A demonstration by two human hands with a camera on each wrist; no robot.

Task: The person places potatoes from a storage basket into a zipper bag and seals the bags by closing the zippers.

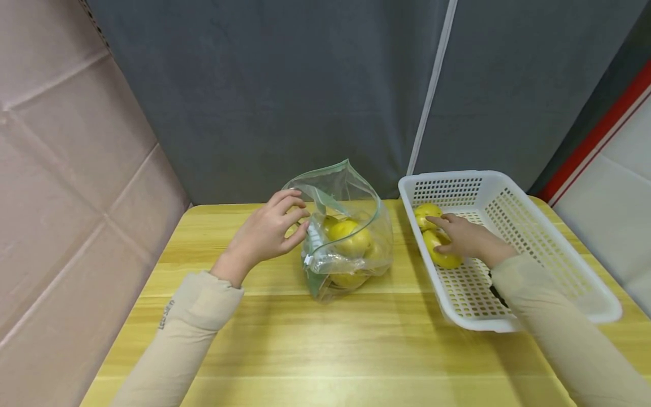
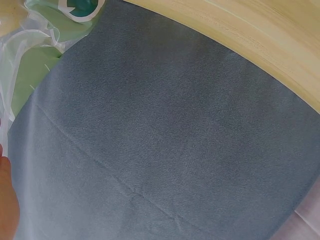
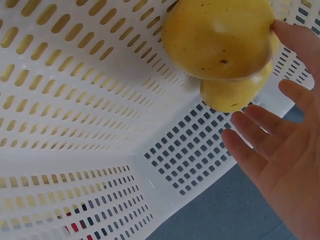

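Observation:
A clear zip bag [image 1: 317, 271] with green edging stands open-mouthed on the table, holding several yellow fruits [image 1: 351, 236]. At its left rim, my left hand [image 1: 269, 229] pinches the plastic; in the left wrist view only a bit of that hand [image 2: 7, 200] shows beside the bag's pale strip. My right hand [image 1: 470, 240] reaches into a white plastic basket [image 1: 564, 265], over two smooth, speckled yellow fruits [image 1: 442, 254] along its left side. In the right wrist view the thumb touches the nearer fruit [image 3: 220, 40], while the other fingers of the hand [image 3: 285, 155] are spread and loosely bent.
A wooden table [image 1: 325, 345] carries the bag and the basket. Behind it hangs a grey curtain [image 1: 264, 102]. Pale padded walls [image 1: 66, 186] stand at the left and right. Something dark [image 1: 498, 294] shows at the basket, partly behind the right sleeve.

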